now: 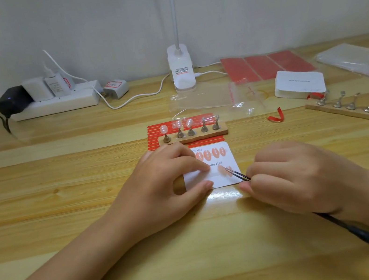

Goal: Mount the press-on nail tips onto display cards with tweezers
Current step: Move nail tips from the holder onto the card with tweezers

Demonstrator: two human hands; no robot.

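Nail tip (221, 168) at tweezers' (237, 175) grip

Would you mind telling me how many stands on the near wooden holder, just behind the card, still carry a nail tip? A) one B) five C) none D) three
D: on the holder, the three left stands carry nail tips, while the two right stands are bare.
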